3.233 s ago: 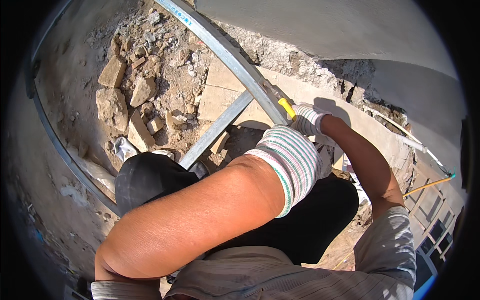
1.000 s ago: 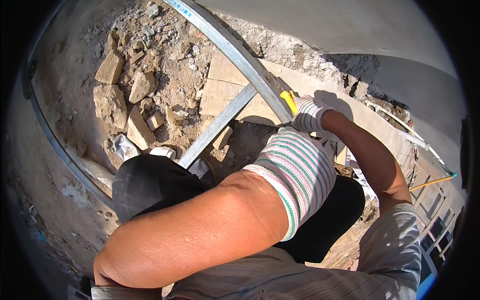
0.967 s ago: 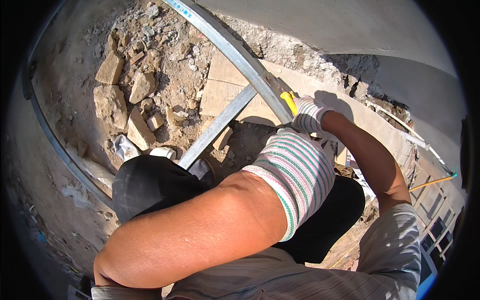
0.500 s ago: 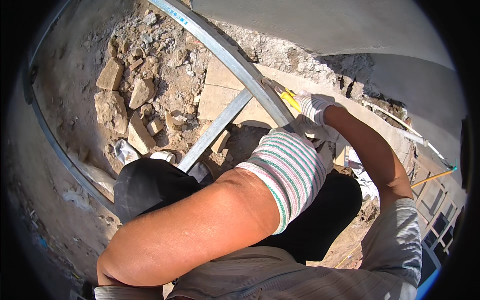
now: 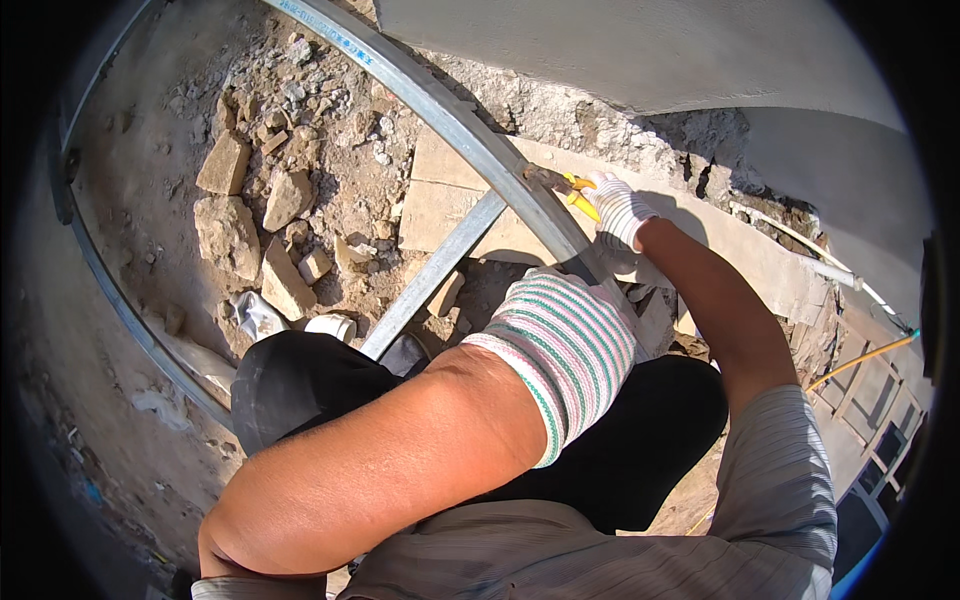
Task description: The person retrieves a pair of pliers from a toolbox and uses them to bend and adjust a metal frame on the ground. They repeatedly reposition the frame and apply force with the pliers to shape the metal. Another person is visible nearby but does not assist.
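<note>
My right hand (image 5: 620,208), in a striped knit glove, is closed on a pair of yellow-handled pliers (image 5: 582,205). Their dark jaws meet the side edge of a long galvanized metal channel (image 5: 450,110). My left hand (image 5: 570,345), gloved in white with green and pink stripes, grips that channel near its close end; the glove's back hides most of the fingers. A second, thinner metal bar (image 5: 435,272) joins the channel from below at an angle and runs down to my knee.
Broken bricks and stone chunks (image 5: 226,236) lie on the dirt to the left. Pale slabs (image 5: 440,215) extend under the channel along a grey wall (image 5: 640,50). Another metal rail (image 5: 130,310) curves along the left. White pipes (image 5: 830,270) and a yellow rod (image 5: 860,360) are at right.
The pliers have turned slightly and their handles are spread wider, with the jaws still at the channel's edge. My left hand has shifted slightly left and down. The view has moved a little.
</note>
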### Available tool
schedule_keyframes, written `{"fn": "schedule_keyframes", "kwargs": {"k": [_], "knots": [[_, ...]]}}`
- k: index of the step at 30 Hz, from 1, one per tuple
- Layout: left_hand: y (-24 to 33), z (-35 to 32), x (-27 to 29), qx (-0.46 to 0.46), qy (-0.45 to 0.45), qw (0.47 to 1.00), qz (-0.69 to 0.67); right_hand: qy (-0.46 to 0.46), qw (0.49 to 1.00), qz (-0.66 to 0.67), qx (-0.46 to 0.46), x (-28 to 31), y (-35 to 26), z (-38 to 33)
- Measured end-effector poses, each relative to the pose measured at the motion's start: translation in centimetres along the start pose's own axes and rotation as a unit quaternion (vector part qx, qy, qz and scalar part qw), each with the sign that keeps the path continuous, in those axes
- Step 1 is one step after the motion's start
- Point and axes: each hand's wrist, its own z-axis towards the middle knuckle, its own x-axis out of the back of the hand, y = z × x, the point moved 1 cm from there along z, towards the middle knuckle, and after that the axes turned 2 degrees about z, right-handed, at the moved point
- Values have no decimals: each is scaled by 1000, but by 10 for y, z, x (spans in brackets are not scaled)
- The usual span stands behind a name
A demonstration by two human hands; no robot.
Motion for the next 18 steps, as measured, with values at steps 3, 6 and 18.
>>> {"fn": "schedule_keyframes", "kwargs": {"k": [3,6,18], "knots": [[-1,1,1,-14,18,999,32,7,956,235,-177,-15,13,-5],[-2,-1,-2,-19,41,998,32,-113,896,339,-264,2,-6,-4],[2,1,-2,-34,41,998,15,-62,991,72,-99,-5,-15,-20]]}}
